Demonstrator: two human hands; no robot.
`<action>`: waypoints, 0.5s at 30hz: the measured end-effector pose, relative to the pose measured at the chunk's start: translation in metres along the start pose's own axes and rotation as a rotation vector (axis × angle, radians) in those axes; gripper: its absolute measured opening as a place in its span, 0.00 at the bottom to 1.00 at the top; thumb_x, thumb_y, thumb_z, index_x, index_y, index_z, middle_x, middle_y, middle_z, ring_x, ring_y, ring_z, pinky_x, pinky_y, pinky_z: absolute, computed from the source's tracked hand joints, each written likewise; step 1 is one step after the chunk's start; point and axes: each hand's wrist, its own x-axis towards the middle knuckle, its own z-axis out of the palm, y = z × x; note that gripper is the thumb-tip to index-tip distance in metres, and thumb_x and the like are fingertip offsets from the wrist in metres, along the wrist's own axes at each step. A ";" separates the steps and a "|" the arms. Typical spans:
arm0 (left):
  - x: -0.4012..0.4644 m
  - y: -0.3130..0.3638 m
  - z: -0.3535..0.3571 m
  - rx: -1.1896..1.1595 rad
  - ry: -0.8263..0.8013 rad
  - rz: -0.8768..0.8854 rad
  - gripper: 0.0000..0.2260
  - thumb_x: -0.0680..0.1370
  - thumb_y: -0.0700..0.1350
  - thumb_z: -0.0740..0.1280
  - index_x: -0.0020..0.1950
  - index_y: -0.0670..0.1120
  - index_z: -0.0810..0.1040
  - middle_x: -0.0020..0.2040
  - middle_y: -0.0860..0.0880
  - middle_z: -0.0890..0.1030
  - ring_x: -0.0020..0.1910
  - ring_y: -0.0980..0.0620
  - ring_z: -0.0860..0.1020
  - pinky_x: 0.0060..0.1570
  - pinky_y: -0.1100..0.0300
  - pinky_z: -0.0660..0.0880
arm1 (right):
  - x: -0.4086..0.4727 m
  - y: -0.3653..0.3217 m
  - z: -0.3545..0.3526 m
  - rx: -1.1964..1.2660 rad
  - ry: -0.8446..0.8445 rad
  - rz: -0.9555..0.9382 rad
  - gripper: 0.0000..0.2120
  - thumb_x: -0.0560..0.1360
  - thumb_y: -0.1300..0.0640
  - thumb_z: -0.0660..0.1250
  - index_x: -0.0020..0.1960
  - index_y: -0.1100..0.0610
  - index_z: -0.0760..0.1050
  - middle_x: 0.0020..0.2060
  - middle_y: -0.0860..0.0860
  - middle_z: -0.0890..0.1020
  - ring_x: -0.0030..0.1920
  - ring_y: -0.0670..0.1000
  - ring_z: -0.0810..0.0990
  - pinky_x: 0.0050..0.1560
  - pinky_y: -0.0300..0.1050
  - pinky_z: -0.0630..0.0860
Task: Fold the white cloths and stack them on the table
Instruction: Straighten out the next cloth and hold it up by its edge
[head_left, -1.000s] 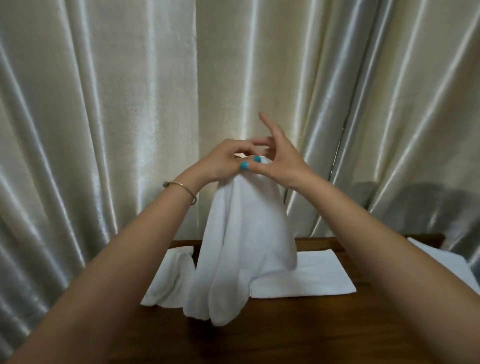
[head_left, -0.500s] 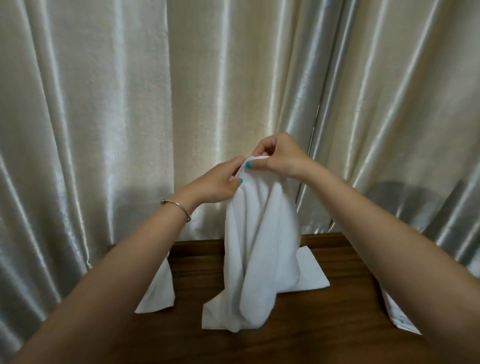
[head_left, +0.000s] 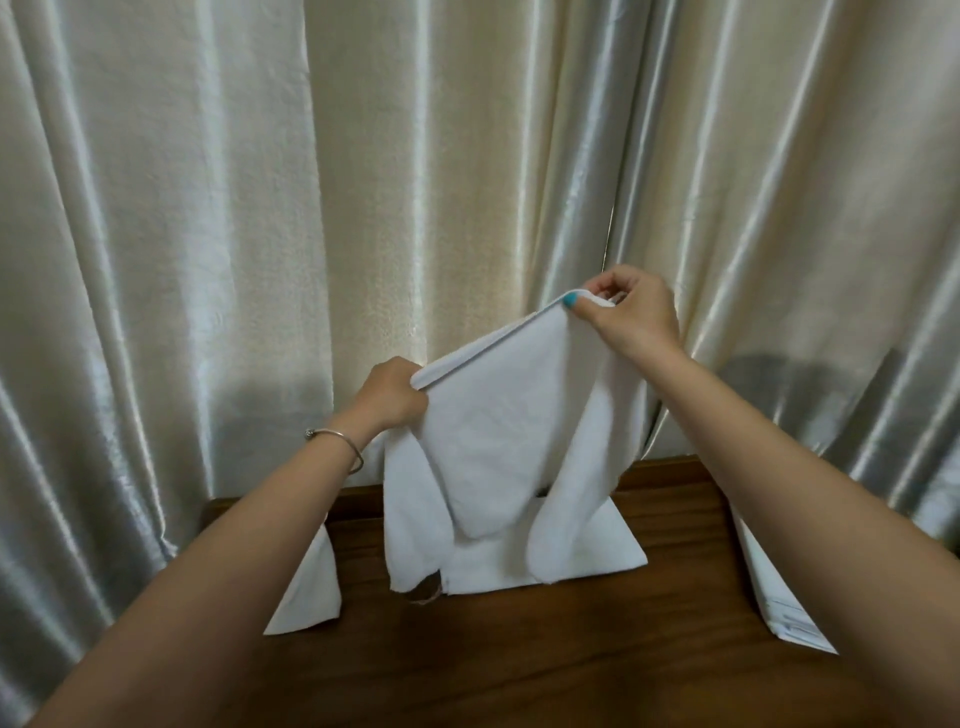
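Note:
I hold a white cloth (head_left: 493, 436) up in the air over the dark wooden table (head_left: 519, 665). My left hand (head_left: 392, 392) pinches its lower left corner, and my right hand (head_left: 631, 309) pinches the higher right corner, so the top edge is stretched taut and slanted. The rest of the cloth hangs in loose folds down to the table. Behind it a folded white cloth (head_left: 608, 551) lies flat on the table. Another white cloth (head_left: 309, 592) lies at the table's left side, partly hidden by my left forearm.
A shiny cream curtain (head_left: 311, 208) hangs close behind the table. A white paper or cloth (head_left: 779, 603) lies over the table's right edge. A thin bangle (head_left: 337, 439) sits on my left wrist.
My hands were together at the top of the bunched cloth. They have moved apart, the left down and left, the right up and right, spreading the cloth's top edge.

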 end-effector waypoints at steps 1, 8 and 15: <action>0.000 0.001 0.001 -0.022 0.047 -0.028 0.10 0.69 0.33 0.61 0.29 0.44 0.69 0.27 0.49 0.70 0.27 0.51 0.68 0.27 0.60 0.62 | -0.002 0.004 -0.002 -0.051 0.028 0.010 0.09 0.64 0.46 0.74 0.36 0.50 0.78 0.29 0.42 0.77 0.30 0.43 0.73 0.35 0.41 0.70; -0.006 0.002 -0.002 -0.056 0.133 -0.062 0.12 0.67 0.33 0.59 0.27 0.46 0.68 0.26 0.49 0.69 0.28 0.47 0.68 0.29 0.59 0.61 | -0.017 0.021 -0.029 -0.322 0.121 -0.081 0.16 0.63 0.38 0.70 0.37 0.51 0.74 0.33 0.44 0.78 0.37 0.49 0.77 0.33 0.41 0.67; -0.026 -0.004 0.011 -0.047 0.105 -0.122 0.14 0.66 0.32 0.61 0.23 0.47 0.68 0.26 0.50 0.69 0.29 0.48 0.68 0.32 0.62 0.63 | -0.039 0.055 -0.059 -0.547 0.128 -0.039 0.32 0.65 0.29 0.66 0.31 0.59 0.67 0.22 0.50 0.71 0.29 0.53 0.72 0.29 0.42 0.62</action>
